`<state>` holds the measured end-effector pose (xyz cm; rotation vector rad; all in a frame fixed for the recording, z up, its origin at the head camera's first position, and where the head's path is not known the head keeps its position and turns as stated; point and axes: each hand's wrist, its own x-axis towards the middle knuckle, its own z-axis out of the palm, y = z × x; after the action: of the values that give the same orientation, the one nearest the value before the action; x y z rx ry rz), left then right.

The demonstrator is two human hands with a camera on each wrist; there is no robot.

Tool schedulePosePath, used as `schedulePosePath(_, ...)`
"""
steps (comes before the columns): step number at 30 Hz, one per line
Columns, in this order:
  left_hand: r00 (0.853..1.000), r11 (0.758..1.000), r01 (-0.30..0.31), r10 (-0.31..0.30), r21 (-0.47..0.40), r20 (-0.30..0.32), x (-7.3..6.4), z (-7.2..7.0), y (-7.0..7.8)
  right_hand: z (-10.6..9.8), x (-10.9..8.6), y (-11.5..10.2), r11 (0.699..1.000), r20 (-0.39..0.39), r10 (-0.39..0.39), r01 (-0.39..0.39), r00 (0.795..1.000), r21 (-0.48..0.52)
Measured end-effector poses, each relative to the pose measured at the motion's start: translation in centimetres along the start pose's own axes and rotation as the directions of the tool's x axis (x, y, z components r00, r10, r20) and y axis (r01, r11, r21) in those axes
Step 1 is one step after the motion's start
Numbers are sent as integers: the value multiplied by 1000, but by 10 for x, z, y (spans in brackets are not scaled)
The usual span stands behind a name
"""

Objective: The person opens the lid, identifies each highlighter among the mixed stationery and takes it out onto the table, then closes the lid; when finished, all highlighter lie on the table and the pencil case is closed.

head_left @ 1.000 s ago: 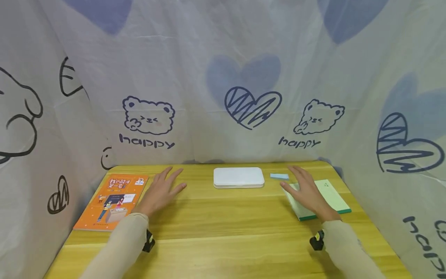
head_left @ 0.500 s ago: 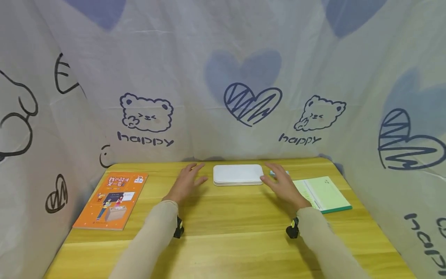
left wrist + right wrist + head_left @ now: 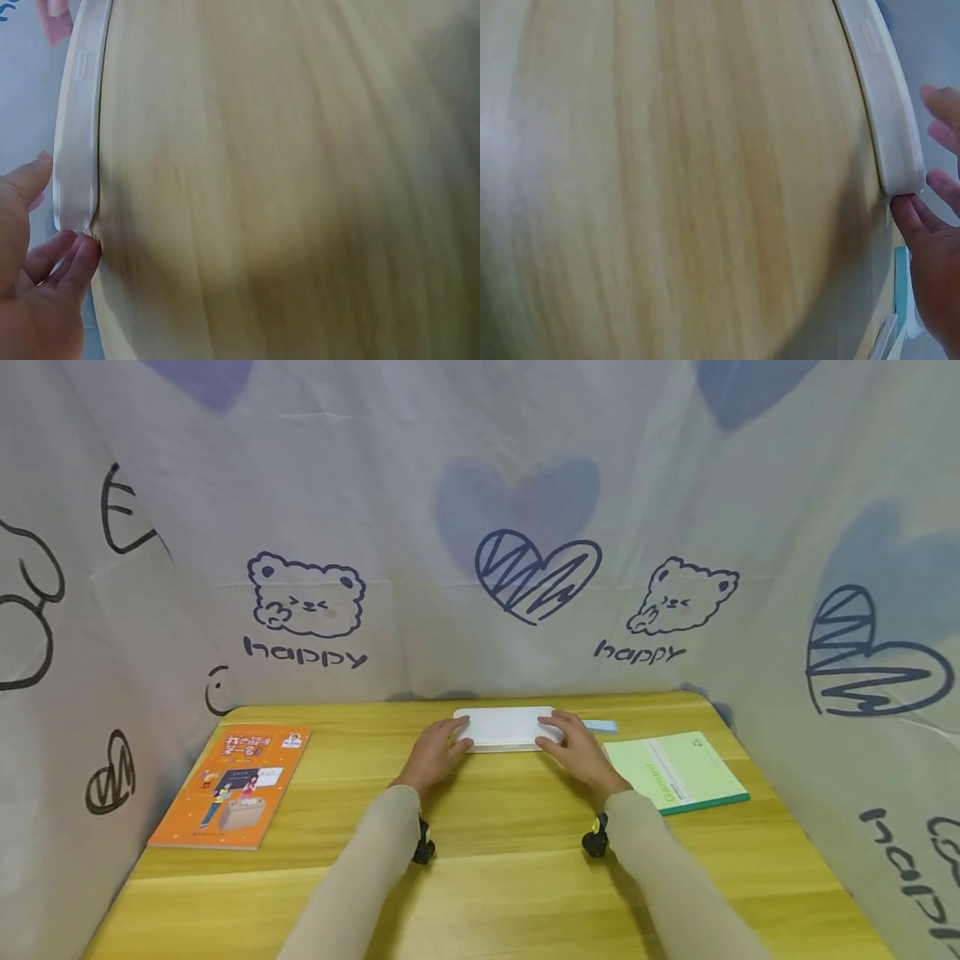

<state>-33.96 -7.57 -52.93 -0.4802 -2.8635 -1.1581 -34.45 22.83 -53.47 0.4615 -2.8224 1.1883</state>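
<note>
Evidently closed white case (image 3: 504,728), contents hidden, hands (image 3: 435,753) (image 3: 582,752) around ends

Shows plain white on flat box (image 3: 502,727). Goes orange on bk cover (image 3: 231,787), w/ white lettering + multicol. figs. Reads lt green on notebk (image 3: 678,771), w/ whitish band, dk green edge. Looks pale blue on strip (image 3: 602,726). Runs yellow w/ darker grain streaks on tbl (image 3: 502,893). Appears greyish-white on curtain (image 3: 416,493), w/ blue-violet hearts, dk scribbled hearts, bear outlines, "happy" text. Plain beige on sleeves (image 3: 363,852); black w/ yellow bits on wrist devices (image 3: 424,849).
</note>
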Motion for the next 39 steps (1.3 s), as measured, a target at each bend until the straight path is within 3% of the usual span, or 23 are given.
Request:
schedulePosePath(8,999,998,38,-40,-52,-37,-7,-5,-4,6,0,-7,999,9,-27,27,1000,34)
schedulePosePath(14,998,998,53,-54,-33,-41,-24,-20,-16,10,0,-18,997,101,-43,36,994,68)
schedulePosePath(23,998,998,66,-66,6,-4,-69,-58,-40,36,-6,-45,993,220,-45,20,974,116)
schedulePosePath(31,995,996,91,-91,7,36,-112,-80,-49,53,-21,-69,988,294,-81,38,952,149)
schedulePosePath(39,994,995,100,-101,12,44,-152,-95,-56,66,-38,-91,989,374,-151,143,915,49)
